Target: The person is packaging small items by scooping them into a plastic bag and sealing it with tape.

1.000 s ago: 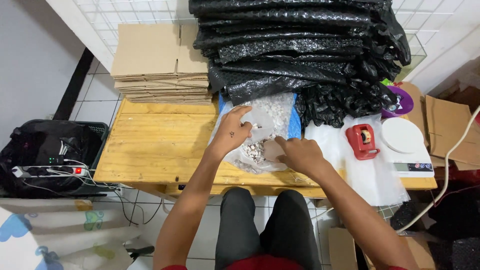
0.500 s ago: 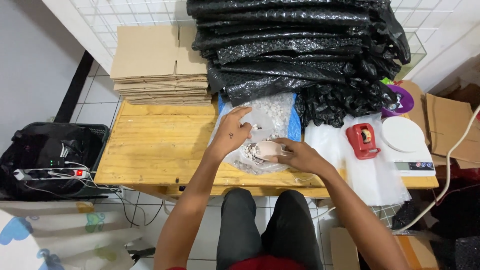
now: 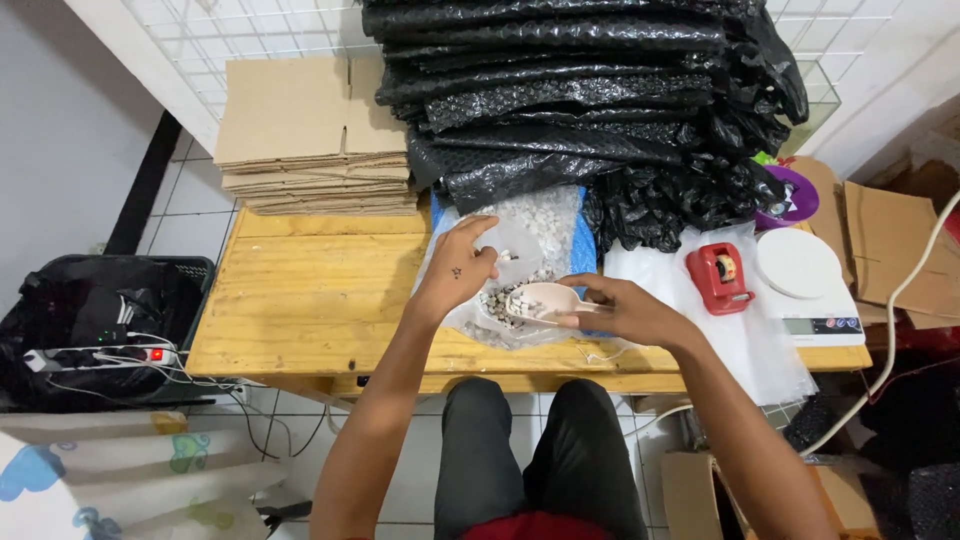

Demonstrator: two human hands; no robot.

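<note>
**Scoop loaded with pebbles at the mouth of the clear bag**

The pale scoop [image 3: 540,300] sits level just over the open clear plastic bag [image 3: 525,245], its bowl holding a small heap of white and grey pebbles [image 3: 515,296]. Held flat like this, the load seems unlikely to spill. The right hand [image 3: 625,312] has its grip closed on the scoop's handle, fingers wrapped over it from the right, so the bowl juts out to the left of the hand, above the bag's near edge. The left hand [image 3: 460,268] pinches the bag's upper film between thumb and fingers, apparently lifting it so the mouth stays open; that grip is closed on the plastic, just beside the scoop's bowl.

The bag lies on the wooden counter [image 3: 310,300], with a blue sheet under it. Behind it rises a stack of black bubble-wrap sheets [image 3: 580,100], and to the left a pile of flattened cardboard boxes [image 3: 310,140]. To the right, well apart from the hands, stand a red tape dispenser [image 3: 718,275] and a white kitchen scale [image 3: 805,285] on clear plastic sheeting.
</note>
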